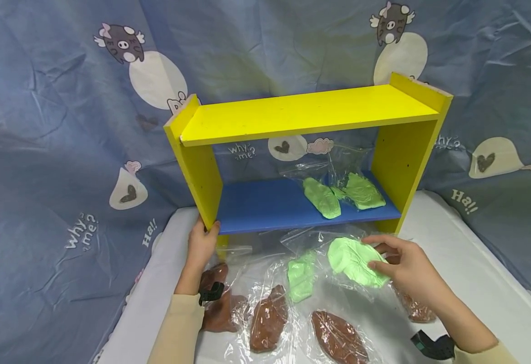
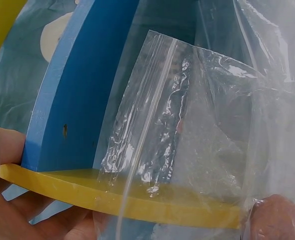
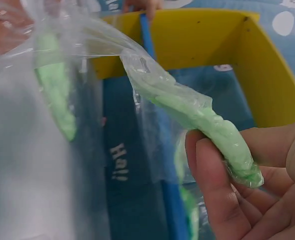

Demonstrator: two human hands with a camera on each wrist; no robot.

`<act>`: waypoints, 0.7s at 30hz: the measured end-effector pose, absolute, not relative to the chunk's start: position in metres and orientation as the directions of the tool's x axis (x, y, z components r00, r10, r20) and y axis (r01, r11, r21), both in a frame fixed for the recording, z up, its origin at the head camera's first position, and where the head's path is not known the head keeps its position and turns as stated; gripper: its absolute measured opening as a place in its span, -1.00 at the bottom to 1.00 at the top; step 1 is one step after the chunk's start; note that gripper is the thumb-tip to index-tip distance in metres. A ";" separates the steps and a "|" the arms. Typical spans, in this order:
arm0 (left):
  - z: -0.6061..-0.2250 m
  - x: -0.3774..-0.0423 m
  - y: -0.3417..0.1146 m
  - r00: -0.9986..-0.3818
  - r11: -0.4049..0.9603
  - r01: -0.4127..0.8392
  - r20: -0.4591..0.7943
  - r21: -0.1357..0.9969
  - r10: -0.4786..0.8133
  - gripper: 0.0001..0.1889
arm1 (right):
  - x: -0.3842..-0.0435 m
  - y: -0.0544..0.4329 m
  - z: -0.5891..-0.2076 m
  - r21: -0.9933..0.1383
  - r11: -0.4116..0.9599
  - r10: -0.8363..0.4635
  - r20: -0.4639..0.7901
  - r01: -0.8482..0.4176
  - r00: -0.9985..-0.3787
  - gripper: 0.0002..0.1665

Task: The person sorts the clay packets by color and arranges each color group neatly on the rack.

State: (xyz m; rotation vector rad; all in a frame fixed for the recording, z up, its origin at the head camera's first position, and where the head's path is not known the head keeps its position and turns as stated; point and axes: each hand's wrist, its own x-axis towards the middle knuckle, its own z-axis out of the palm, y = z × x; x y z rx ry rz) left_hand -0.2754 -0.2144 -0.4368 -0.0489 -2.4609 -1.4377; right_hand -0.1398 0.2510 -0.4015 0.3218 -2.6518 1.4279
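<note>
My right hand [image 1: 404,263] pinches a clear zip bag with a flat light-green piece of clay [image 1: 356,260] inside, in front of the shelf's lower board. In the right wrist view this green clay [image 3: 212,130] shows edge-on between thumb and fingers. At the lower left corner of the yellow shelf [image 1: 311,111], my left hand [image 1: 202,245] grips the side panel and the edge of the blue board [image 1: 256,202]. The left wrist view shows its thumb and fingers around the panel [image 2: 97,195]. Two bagged green pieces [image 1: 322,197] lie on the right of the blue board.
On the white table [image 1: 456,263] below lie several bagged brown pieces [image 1: 269,318] and another bagged green piece [image 1: 300,278]. One brown piece [image 1: 415,306] lies under my right forearm. Behind the shelf hangs a blue printed cloth [image 1: 65,126].
</note>
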 end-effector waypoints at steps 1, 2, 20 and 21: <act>-0.437 -0.276 -0.214 -0.957 0.502 0.175 0.266 0.847 -0.117 -0.51 | -0.139 0.251 -0.398 -0.827 0.513 -0.135 0.188 -0.231 -0.973 -0.47; -0.437 -0.276 -0.214 -0.957 0.501 0.176 0.267 0.848 -0.117 -0.51 | -0.139 0.250 -0.394 -0.839 0.494 -0.137 0.181 -0.226 -0.974 -0.47; -0.437 -0.276 -0.214 -0.960 0.490 0.172 0.256 0.855 -0.110 -0.51 | -0.148 0.234 -0.340 -0.860 0.432 -0.114 0.247 -0.272 -0.962 -0.43; -0.436 -0.276 -0.215 -0.960 0.491 0.173 0.259 0.854 -0.111 -0.51 | -0.151 0.233 -0.337 -0.859 0.428 -0.112 0.257 -0.280 -0.960 -0.43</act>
